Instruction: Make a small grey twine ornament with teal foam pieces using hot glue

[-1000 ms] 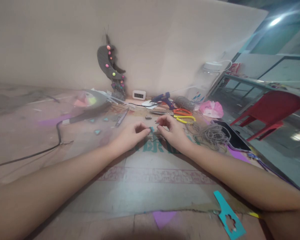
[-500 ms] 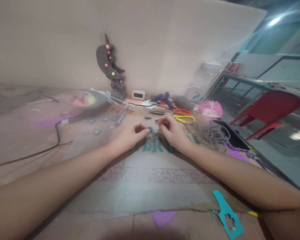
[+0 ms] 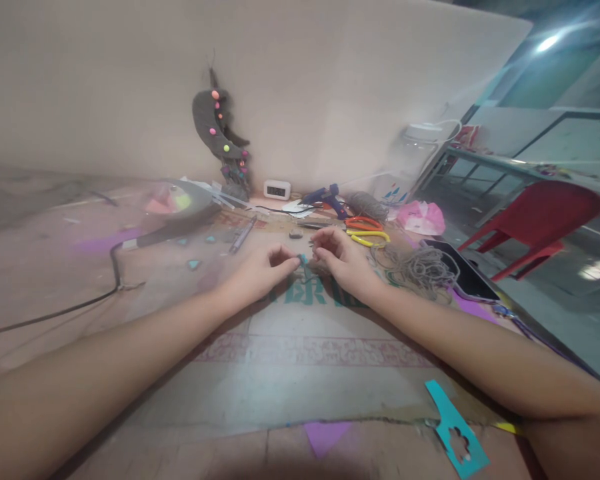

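Observation:
My left hand (image 3: 270,270) pinches a small teal piece with grey yarn (image 3: 303,259) between thumb and fingertips. A short end of yarn seems to hang below it, over the printed cardboard (image 3: 280,357). Just to the right, my right hand (image 3: 343,260) has thumb and forefinger brought together; whatever lies between them is too small to tell. Beyond that hand lie scissors with orange handles (image 3: 364,224) and a tool with yellow handles (image 3: 370,238). A loose heap of grey yarn (image 3: 425,270) is beside my right wrist.
A decorated grey crescent (image 3: 207,123) leans at the wall near a white clock (image 3: 277,190) and a blue glue gun (image 3: 330,198). A phone (image 3: 473,283) lies right, a pen (image 3: 243,235) left. A teal cut-out (image 3: 457,430) is at the front; a red chair (image 3: 545,217) stands off right.
My right hand has shifted slightly left, its fingertips closer to the teal piece. My left hand keeps its pinch in nearly the same place.

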A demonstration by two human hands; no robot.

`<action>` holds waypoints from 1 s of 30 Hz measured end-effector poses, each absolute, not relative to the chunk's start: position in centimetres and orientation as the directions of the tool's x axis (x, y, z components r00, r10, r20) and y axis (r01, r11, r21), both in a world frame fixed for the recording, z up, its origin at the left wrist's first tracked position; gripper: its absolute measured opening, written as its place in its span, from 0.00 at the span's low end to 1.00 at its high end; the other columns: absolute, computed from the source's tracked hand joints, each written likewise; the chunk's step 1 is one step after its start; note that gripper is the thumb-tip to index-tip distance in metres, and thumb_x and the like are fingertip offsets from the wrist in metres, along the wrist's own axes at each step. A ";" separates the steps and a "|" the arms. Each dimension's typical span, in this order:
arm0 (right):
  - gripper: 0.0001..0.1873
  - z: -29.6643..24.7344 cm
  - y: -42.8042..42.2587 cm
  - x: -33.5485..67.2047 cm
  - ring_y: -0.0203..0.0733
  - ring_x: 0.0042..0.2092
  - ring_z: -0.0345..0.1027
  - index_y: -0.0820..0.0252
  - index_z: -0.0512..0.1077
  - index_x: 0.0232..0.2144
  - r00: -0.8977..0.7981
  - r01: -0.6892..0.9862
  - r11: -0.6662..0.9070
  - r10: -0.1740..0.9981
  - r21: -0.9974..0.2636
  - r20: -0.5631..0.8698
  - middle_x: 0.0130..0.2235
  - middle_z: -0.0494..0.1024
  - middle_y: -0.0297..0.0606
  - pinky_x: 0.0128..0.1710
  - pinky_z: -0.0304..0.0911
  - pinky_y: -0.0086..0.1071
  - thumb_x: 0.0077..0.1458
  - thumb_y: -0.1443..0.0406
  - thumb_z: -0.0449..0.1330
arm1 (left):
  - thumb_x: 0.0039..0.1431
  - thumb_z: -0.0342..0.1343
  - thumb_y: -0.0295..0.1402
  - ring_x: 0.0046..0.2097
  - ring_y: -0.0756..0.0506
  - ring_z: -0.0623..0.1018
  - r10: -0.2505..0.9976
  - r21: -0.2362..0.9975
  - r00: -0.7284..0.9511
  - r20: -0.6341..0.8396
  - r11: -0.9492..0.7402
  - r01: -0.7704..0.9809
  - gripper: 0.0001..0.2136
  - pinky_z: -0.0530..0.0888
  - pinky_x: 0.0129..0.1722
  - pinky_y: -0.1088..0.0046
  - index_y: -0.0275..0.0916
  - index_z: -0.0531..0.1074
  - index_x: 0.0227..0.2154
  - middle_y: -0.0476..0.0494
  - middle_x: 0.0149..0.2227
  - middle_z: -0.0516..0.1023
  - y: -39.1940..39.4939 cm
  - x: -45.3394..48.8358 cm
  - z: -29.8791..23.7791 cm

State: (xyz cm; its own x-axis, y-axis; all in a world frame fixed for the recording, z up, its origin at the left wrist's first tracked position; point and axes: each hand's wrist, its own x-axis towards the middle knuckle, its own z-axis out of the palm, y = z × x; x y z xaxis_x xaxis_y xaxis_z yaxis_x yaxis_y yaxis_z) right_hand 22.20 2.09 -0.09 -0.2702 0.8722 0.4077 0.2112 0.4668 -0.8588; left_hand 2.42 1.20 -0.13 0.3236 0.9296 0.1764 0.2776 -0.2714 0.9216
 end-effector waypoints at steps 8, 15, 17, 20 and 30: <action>0.09 0.0 2.0 22.3 0.39 0.37 0.66 0.58 0.69 0.39 -0.270 0.354 0.528 0.848 -0.772 0.456 0.34 0.70 0.33 0.41 0.64 0.35 0.54 0.69 0.56 | 0.56 0.58 0.40 0.29 0.49 0.71 0.927 0.924 0.333 0.170 -0.268 0.274 0.10 0.67 0.31 0.72 0.38 0.72 0.28 0.49 0.27 0.74 1.2 2.4 -0.1; 0.10 1.5 1.4 22.7 0.36 0.28 0.62 0.58 0.72 0.38 -0.234 0.441 0.483 0.876 -0.757 0.422 0.30 0.73 0.33 0.29 0.57 0.31 0.61 0.60 0.53 | 0.56 0.58 0.40 0.30 0.49 0.72 0.932 0.933 0.326 0.158 -0.249 0.261 0.10 0.67 0.31 0.72 0.38 0.72 0.29 0.48 0.28 0.74 1.2 2.4 -0.1; 0.12 2.4 1.8 23.2 0.37 0.30 0.65 0.59 0.74 0.33 -0.194 0.484 0.501 0.861 -0.718 0.470 0.30 0.75 0.34 0.31 0.58 0.31 0.61 0.59 0.54 | 0.56 0.58 0.41 0.30 0.49 0.72 0.935 0.933 0.319 0.152 -0.242 0.266 0.11 0.67 0.31 0.72 0.37 0.72 0.29 0.48 0.28 0.75 1.3 2.4 -0.2; 0.16 3.6 2.7 24.1 0.39 0.32 0.67 0.59 0.73 0.26 -0.153 0.577 0.504 0.839 -0.642 0.521 0.28 0.75 0.35 0.34 0.60 0.31 0.61 0.58 0.55 | 0.56 0.58 0.41 0.31 0.49 0.72 0.938 0.930 0.310 0.152 -0.242 0.276 0.11 0.67 0.32 0.71 0.37 0.72 0.30 0.47 0.29 0.75 1.4 2.4 -0.4; 0.11 4.3 6.4 28.4 0.45 0.45 0.75 0.61 0.78 0.42 -0.073 0.809 0.281 0.920 -0.516 0.385 0.45 0.82 0.43 0.50 0.67 0.40 0.58 0.64 0.59 | 0.57 0.57 0.42 0.31 0.49 0.71 0.933 0.932 0.314 0.175 -0.260 0.253 0.11 0.66 0.31 0.72 0.38 0.71 0.29 0.48 0.30 0.75 1.5 2.4 -0.7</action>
